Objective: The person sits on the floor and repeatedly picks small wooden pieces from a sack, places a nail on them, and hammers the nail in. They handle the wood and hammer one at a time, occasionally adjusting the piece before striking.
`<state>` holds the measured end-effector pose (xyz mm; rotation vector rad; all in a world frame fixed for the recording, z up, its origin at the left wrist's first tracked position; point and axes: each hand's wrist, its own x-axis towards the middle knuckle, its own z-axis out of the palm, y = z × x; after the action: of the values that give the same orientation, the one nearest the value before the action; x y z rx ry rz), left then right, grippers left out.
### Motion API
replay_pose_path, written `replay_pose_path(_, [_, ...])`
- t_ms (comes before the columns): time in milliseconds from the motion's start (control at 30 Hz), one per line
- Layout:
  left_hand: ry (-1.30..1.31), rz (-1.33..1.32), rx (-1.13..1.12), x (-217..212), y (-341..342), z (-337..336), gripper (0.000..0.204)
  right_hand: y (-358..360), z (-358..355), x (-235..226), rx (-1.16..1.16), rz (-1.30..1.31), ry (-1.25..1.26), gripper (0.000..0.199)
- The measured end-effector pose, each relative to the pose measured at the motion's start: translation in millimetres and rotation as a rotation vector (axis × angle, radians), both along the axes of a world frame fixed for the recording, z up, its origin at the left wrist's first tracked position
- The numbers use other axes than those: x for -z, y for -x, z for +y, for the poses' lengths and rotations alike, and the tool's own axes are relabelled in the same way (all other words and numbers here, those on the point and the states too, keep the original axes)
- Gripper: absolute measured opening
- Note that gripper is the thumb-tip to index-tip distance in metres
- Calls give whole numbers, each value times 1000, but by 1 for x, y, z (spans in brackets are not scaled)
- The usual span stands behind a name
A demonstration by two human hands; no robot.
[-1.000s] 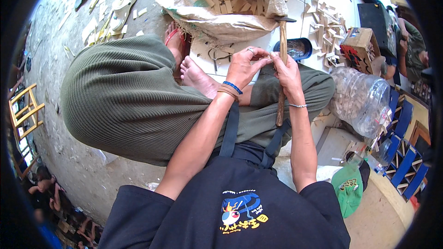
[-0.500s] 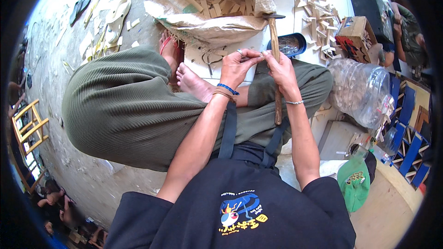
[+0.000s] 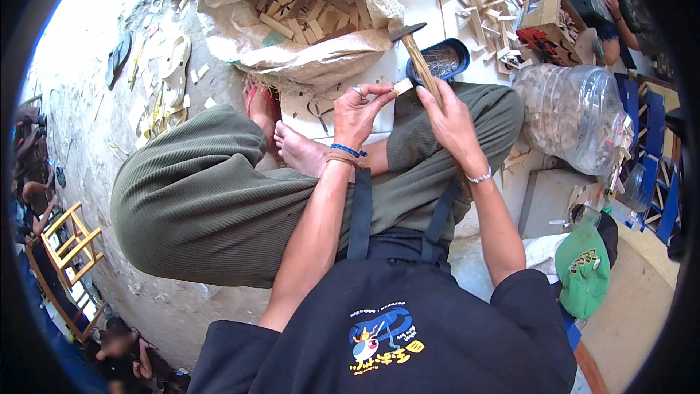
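I am sitting cross-legged on the floor, and my hands are up in front of my knees. My left hand (image 3: 364, 113) is pinching a small wood piece (image 3: 402, 86) between thumb and finger, so that grip is closed tight on it. My right hand (image 3: 452, 120) is wrapping around the handle of a hammer (image 3: 423, 66), and that grip is clamped on the wood handle. The hammer head is pointing up, just above the little piece.

I think the piece is light, stiff and easy to drop, so holding it by the edges near one end is best. The hammer is feeling heavier at the top.

Just behind the hammer a dark blue tray (image 3: 445, 62) is holding thin nails. Farther behind it a big sack (image 3: 306, 66) is holding many cut wood bits. To the right of the hammer a clear plastic jug (image 3: 576, 113) is lying on its side.
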<state>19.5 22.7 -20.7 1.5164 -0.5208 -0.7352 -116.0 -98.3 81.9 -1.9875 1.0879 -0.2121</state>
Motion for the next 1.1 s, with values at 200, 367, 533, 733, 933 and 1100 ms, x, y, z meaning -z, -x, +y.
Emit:
replay_pose_path(200, [-38,67,-18,0,0,0,14,47,14,-28,-228,-23,202,59])
replay_pose_path(367, [-25,79,-21,-2,1,0,15,65,31,-15,-374,55,431,70])
replay_pose_path(533, [-21,-34,19,-1,-1,1,17,67,32,-11,-318,24,452,73])
replay_pose_path(733, [1,11,6,2,1,0,16,67,36,-9,-355,67,484,74])
replay_pose_path(933, [20,25,0,3,2,-2,16,68,34,-6,-315,-2,526,75])
replay_pose_path(1100, [-43,-46,19,1,0,1,16,68,36,-8,-394,152,540,74])
